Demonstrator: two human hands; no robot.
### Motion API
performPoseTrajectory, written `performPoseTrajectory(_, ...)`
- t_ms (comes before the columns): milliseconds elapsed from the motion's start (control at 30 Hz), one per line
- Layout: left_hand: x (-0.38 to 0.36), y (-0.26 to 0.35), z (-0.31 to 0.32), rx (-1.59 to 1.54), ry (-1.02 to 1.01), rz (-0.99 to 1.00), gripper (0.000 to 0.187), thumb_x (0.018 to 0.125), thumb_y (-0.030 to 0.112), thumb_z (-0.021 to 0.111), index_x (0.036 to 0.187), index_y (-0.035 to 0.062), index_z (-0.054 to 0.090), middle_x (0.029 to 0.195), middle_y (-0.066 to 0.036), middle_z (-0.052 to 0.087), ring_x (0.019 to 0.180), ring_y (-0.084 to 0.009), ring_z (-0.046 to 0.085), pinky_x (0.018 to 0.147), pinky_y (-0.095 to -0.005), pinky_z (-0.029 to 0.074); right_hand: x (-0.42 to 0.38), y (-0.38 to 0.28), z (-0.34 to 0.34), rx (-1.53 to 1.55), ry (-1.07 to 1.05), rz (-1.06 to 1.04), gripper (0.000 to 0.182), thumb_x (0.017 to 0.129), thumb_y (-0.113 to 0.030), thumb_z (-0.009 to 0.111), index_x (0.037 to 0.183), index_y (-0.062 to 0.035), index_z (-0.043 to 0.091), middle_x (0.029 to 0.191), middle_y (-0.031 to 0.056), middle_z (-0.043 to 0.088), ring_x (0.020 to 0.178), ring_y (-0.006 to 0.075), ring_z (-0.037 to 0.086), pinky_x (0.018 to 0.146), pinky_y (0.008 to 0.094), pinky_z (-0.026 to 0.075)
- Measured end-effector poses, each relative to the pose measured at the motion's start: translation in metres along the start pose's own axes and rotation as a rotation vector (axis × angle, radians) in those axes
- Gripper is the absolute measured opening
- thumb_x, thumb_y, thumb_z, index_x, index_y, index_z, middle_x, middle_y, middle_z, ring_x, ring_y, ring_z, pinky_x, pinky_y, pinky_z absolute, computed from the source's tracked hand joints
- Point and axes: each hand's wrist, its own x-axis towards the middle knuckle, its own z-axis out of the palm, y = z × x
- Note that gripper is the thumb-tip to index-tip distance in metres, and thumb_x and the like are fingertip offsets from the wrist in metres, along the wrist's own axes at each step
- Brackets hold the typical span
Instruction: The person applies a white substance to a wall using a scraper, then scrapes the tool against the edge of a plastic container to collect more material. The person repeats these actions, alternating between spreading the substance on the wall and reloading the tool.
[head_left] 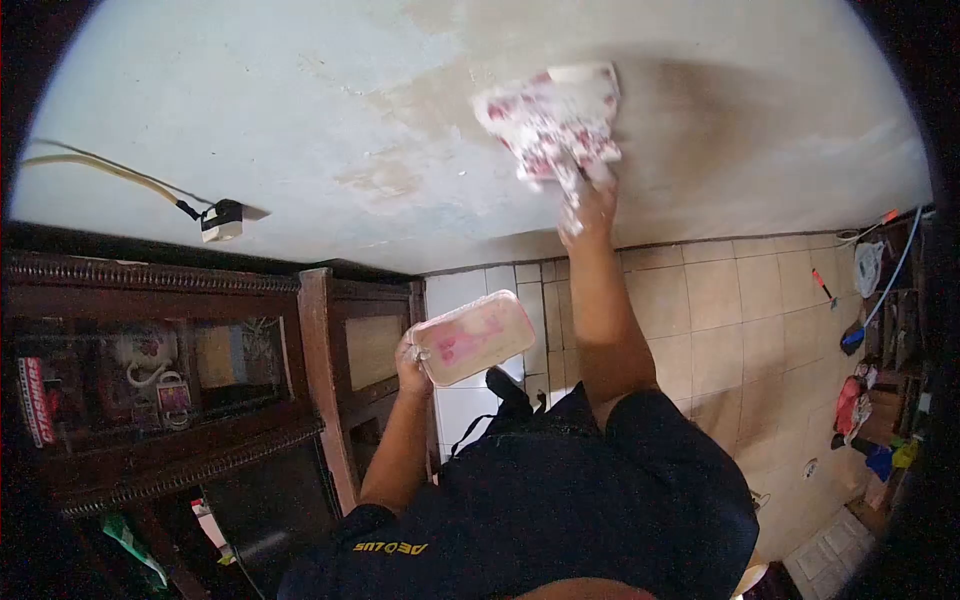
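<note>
Against the pale, patchy wall (pixel 300 130), my right hand (pixel 588 195) presses a cloth (pixel 550 115) that is white with reddish patches. White paste coats the fingers of that hand, which are closed on the cloth's lower edge. Lower and to the left, my left hand (pixel 412 362) grips the left end of a shallow rectangular tray (pixel 480 340). The tray is pale pink, with pink smears on its inside. White residue shows on my left fingers too. Part of the cloth is blurred.
A dark wooden cabinet (pixel 312 380) with glass panes stands at the left. Above it a socket (pixel 222 220) with a cable is on the wall. Beige tiles (pixel 715 290) lie below the wall. Shelves with assorted items (pixel 880 455) and a blue hose (pixel 897 270) are at the right.
</note>
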Motion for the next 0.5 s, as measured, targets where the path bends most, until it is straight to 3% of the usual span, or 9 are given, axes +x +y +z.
performPoseTrajectory(133, -0.005, 0.008, 0.009, 0.022, 0.003, 0.046, 0.044, 0.074, 0.032, 0.059, 0.104, 0.0011, 0.053, 0.102, -0.010, 0.058, 0.090, -0.0213, 0.057, 0.081, -0.0345, 0.047, 0.027, 0.047, -0.020, -0.247, 0.157, -0.007, 0.023, 0.075, -0.008, 0.065, 0.095, 0.0017, 0.059, 0.085, 0.0059, 0.061, 0.073, 0.0142, 0.057, 0.060, 0.0253, 0.050)
performPoseTrajectory(267, -0.006, 0.001, -0.007, -0.020, 0.013, 0.027, 0.048, 0.072, 0.036, 0.061, 0.104, 0.0012, 0.053, 0.100, -0.009, 0.058, 0.090, -0.0206, 0.057, 0.080, -0.0341, 0.047, 0.000, 0.142, -0.115, -0.134, 0.332, 0.205, 0.024, 0.078, -0.012, 0.063, 0.097, 0.0006, 0.058, 0.088, 0.0065, 0.060, 0.074, 0.0152, 0.058, 0.056, 0.0271, 0.051)
performPoseTrajectory(367, -0.007, -0.004, -0.017, 0.001, 0.001, 0.034, 0.047, 0.071, 0.036, 0.060, 0.102, 0.0014, 0.053, 0.098, -0.009, 0.058, 0.089, -0.0200, 0.057, 0.080, -0.0337, 0.047, -0.050, 0.164, -0.186, -0.227, 0.286, 0.278, 0.026, 0.079, -0.016, 0.062, 0.100, -0.0004, 0.057, 0.091, 0.0078, 0.059, 0.073, 0.0165, 0.059, 0.056, 0.0289, 0.051)
performPoseTrajectory(433, -0.008, 0.008, -0.012, 0.006, 0.015, 0.051, 0.045, 0.072, 0.035, 0.059, 0.102, 0.0014, 0.053, 0.097, -0.009, 0.058, 0.088, -0.0198, 0.057, 0.080, -0.0334, 0.047, -0.064, 0.161, -0.196, -0.228, 0.269, 0.522, 0.029, 0.079, -0.020, 0.062, 0.100, -0.0014, 0.055, 0.092, 0.0089, 0.058, 0.074, 0.0169, 0.059, 0.055, 0.0312, 0.052)
performPoseTrajectory(500, -0.011, 0.023, -0.002, -0.001, 0.052, -0.002, 0.040, 0.073, 0.029, 0.056, 0.102, 0.0015, 0.054, 0.097, -0.009, 0.058, 0.088, -0.0198, 0.057, 0.080, -0.0328, 0.047, -0.067, 0.138, -0.175, -0.146, 0.187, 0.380, 0.030, 0.078, -0.020, 0.064, 0.100, -0.0016, 0.055, 0.091, 0.0086, 0.058, 0.074, 0.0166, 0.059, 0.055, 0.0316, 0.052)
